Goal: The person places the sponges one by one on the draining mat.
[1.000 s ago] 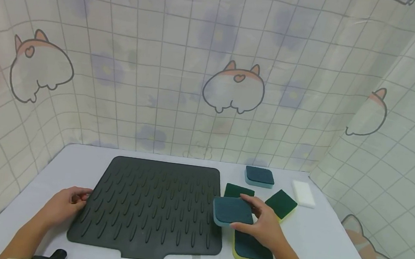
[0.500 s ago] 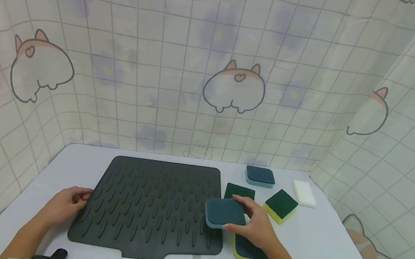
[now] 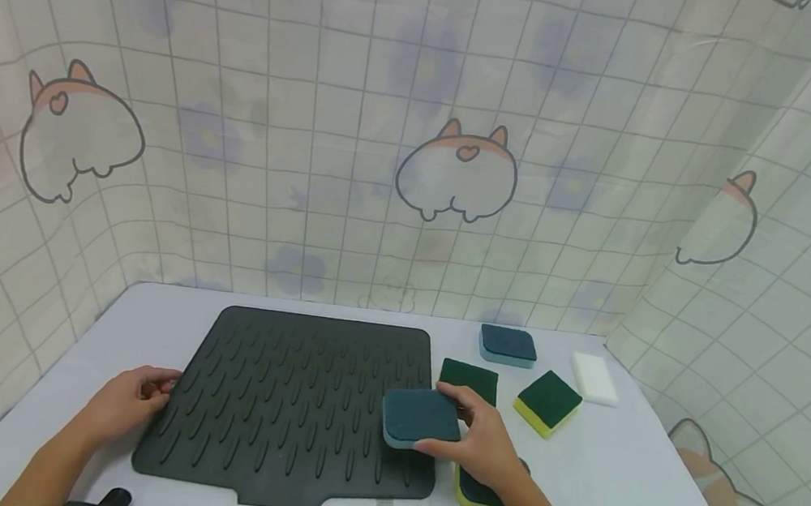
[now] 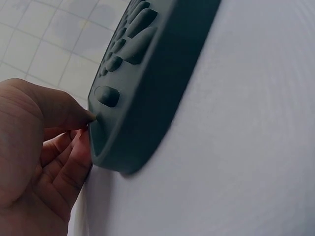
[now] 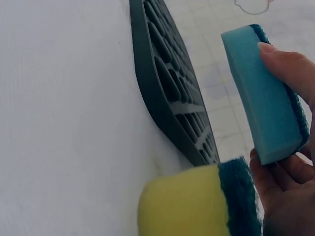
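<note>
A dark ridged drying mat (image 3: 274, 403) lies flat on the table, with a tab on its front edge. At its left edge is my left hand (image 3: 130, 400); in the left wrist view the thumb (image 4: 74, 110) and curled fingers pinch the mat's rim. My right hand (image 3: 478, 443) grips a blue sponge (image 3: 421, 416) with a dark scouring face, thumb on one side and fingers on the other. The sponge hovers over the mat's right part, apart from it, as the right wrist view shows. Under the right forearm sits a yellow sponge (image 3: 480, 500) with a dark top, partly hidden.
Right of the mat lie a green-topped sponge (image 3: 470, 379), a green-and-yellow sponge (image 3: 548, 404), another blue sponge (image 3: 508, 344) and a white block (image 3: 594, 379). A grid-patterned curtain (image 3: 327, 156) surrounds the white table (image 3: 632, 487) at the back and sides.
My right hand has carried the blue sponge leftward, from the mat's right edge to farther over the mat. More of the green-topped sponge shows now. The left hand stays put.
</note>
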### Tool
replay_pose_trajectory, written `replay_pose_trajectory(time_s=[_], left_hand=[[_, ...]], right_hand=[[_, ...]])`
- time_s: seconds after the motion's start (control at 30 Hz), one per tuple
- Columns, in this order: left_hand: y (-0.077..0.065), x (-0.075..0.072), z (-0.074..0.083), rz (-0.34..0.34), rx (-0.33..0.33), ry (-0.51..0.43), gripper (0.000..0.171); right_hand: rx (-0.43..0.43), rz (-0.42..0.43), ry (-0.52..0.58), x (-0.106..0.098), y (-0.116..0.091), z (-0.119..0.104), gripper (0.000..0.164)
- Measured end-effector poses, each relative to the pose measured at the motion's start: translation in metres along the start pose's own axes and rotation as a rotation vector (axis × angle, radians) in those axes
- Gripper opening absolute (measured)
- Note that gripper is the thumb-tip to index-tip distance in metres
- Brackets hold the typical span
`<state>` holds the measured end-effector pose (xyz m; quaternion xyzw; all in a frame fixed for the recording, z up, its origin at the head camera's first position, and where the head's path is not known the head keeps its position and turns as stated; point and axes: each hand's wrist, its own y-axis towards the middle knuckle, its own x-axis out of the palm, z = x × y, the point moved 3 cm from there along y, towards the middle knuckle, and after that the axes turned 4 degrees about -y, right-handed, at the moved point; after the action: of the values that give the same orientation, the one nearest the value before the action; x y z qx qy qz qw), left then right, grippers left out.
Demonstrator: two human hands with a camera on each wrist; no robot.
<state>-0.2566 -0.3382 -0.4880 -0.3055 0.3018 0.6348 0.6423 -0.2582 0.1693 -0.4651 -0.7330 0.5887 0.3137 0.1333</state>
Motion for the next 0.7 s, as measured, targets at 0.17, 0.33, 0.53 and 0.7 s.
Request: replay_pose_trajectory(time_s=[0.17, 0.33, 0.53, 0.7], left_hand=[[0.000, 0.000, 0.000, 0.000, 0.003, -0.001, 0.039], [0.000, 0.000, -0.001, 0.004, 0.009, 0.005, 0.039], [-0.001, 0.000, 0.000, 0.013, 0.008, 0.010, 0.039], [-0.002, 0.000, 0.002, 0.017, 0.009, 0.010, 0.039]], right_hand=[[0.019, -0.014, 0.012, 0.007, 0.001, -0.003, 0.082], [0.046, -0.044, 0.019, 0.015, 0.002, -0.007, 0.081], [0.053, -0.078, 0.043, 0.023, 0.003, -0.013, 0.082], [0.059, -0.080, 0.038, 0.028, 0.004, -0.016, 0.082]])
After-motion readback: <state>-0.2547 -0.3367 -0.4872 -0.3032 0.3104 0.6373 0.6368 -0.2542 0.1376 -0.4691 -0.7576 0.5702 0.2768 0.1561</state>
